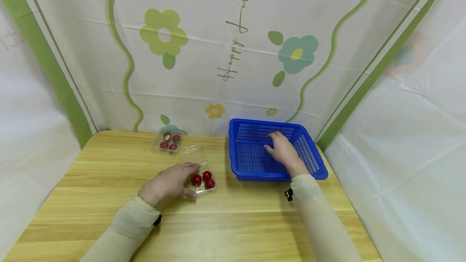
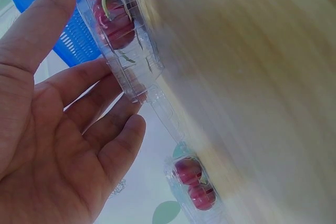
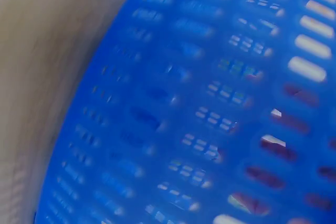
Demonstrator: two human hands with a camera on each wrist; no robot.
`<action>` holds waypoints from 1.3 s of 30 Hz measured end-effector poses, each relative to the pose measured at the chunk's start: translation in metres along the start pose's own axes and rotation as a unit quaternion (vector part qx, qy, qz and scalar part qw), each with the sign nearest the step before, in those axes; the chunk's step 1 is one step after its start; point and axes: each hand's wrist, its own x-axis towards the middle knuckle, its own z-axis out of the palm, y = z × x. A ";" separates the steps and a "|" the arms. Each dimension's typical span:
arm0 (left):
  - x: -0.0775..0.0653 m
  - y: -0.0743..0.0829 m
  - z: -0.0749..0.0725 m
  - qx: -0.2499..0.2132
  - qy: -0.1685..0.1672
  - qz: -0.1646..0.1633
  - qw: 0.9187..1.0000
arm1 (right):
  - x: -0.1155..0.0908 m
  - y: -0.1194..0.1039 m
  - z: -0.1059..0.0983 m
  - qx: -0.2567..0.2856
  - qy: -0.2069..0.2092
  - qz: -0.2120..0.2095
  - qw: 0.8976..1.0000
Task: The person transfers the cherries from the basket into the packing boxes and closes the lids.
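Note:
My left hand [image 1: 171, 183] holds the left end of a clear plastic clamshell box [image 1: 200, 192], its thumb at the near side and its fingers at the far side. Inside the box are red cherries [image 1: 206, 175], three of them visible; the left wrist view shows a cherry [image 2: 115, 27] with a green stem. The box's clear lid [image 1: 193, 155] lies folded back. My right hand [image 1: 284, 153] reaches into a blue plastic basket [image 1: 251, 176], thumb and index finger apart. Its other fingers are hidden. Dark reddish patches show through the slots of the basket wall [image 3: 173, 103] in the right wrist view.
A second clear box [image 1: 168, 140] with several cherries stands at the back left of the wooden table [image 1: 225, 233]. Behind the table hangs a white curtain [image 1: 204, 47] with printed flowers. More white fabric encloses both sides.

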 end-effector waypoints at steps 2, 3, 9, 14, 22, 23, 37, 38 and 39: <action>0.000 0.000 0.000 0.000 0.000 0.001 1.000 | 0.001 0.005 0.001 -0.002 -0.004 0.002 1.000; 0.000 0.000 0.000 0.000 0.000 0.001 1.000 | 0.001 0.008 0.001 -0.003 -0.007 0.002 1.000; 0.000 -0.001 0.001 0.001 0.000 -0.001 1.000 | 0.012 0.032 0.006 -0.008 -0.038 0.008 0.999; 0.001 0.000 0.000 0.001 -0.004 -0.004 1.000 | 0.035 0.075 0.031 -0.008 -0.052 0.009 0.999; 0.001 0.000 0.000 0.002 -0.004 -0.002 1.000 | 0.050 0.100 0.052 -0.017 -0.080 0.000 0.997; 0.000 0.000 0.000 0.002 -0.004 -0.001 1.000 | 0.050 0.100 0.052 -0.015 -0.082 0.001 0.997; 0.002 0.001 -0.001 0.020 -0.009 -0.002 1.000 | 0.055 0.107 0.063 -0.057 -0.077 -0.037 0.995; 0.002 0.002 -0.001 0.021 -0.010 -0.002 1.000 | 0.057 0.109 0.064 -0.058 -0.075 -0.042 0.995; 0.002 0.002 -0.001 0.022 -0.010 -0.003 1.000 | 0.058 0.111 0.066 -0.059 -0.075 -0.045 0.994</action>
